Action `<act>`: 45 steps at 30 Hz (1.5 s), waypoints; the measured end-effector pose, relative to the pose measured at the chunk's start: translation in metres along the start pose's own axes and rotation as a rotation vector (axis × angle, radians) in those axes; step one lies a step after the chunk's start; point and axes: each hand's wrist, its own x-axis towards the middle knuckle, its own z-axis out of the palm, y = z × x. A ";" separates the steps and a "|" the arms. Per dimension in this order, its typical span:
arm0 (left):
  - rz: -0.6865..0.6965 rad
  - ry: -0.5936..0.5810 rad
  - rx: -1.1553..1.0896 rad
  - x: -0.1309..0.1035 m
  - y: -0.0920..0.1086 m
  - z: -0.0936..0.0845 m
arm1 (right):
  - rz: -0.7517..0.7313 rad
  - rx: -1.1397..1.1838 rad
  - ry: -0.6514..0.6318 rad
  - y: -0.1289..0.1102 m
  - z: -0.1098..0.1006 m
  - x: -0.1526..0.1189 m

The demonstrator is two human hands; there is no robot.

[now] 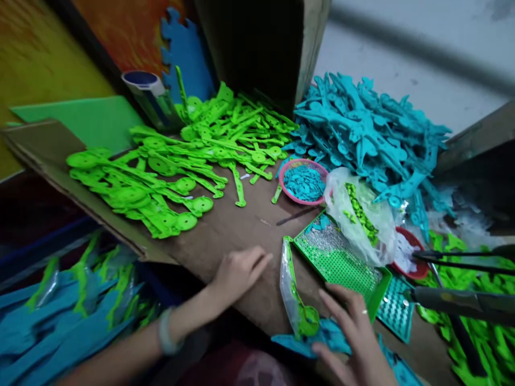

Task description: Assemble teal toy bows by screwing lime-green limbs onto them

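My left hand [240,274] hovers over or rests on the brown cardboard surface [245,230], its fingers loosely stretched out and nothing visible in them. To its right lies a green plastic arm-shaped piece [308,319] with a round end and a clear plastic sleeve [287,284] along it. That round end sits on a blue plastic piece [338,338]. My right hand [354,327], a ring on one finger, spreads its fingers over and beside the blue piece. Whether its lower fingers touch the piece, I cannot tell.
A green tray [341,268] of small metal bits stands beside a bag [358,214] of green parts. Pink bowl [303,182], red bowl [406,252], green pile [209,139] and blue pile [366,128] surround it. A dark power-tool-like shaft [462,303] juts in from the right.
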 end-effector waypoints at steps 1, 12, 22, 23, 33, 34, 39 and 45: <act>0.057 0.027 0.028 -0.015 -0.003 0.006 | 0.007 0.013 0.016 -0.001 -0.007 0.026; 0.278 0.263 0.246 -0.040 -0.023 0.019 | 0.151 -0.485 -0.390 -0.023 0.073 0.369; 0.295 0.312 0.269 -0.040 -0.021 0.028 | 0.017 -0.591 -0.458 -0.024 0.070 0.372; 0.293 0.312 0.268 -0.040 -0.022 0.029 | 0.001 -0.594 -0.469 -0.025 0.073 0.373; 0.295 0.322 0.243 -0.043 -0.025 0.033 | -0.146 -0.592 -0.530 -0.049 0.091 0.313; 0.303 0.330 0.246 -0.044 -0.026 0.033 | -0.169 -0.578 -0.519 -0.057 0.093 0.307; 0.322 0.390 0.269 -0.043 -0.028 0.034 | -0.302 -0.488 -0.407 -0.086 0.096 0.301; 0.338 0.414 0.232 -0.041 -0.022 0.032 | -0.091 -0.609 -0.273 -0.044 0.094 0.335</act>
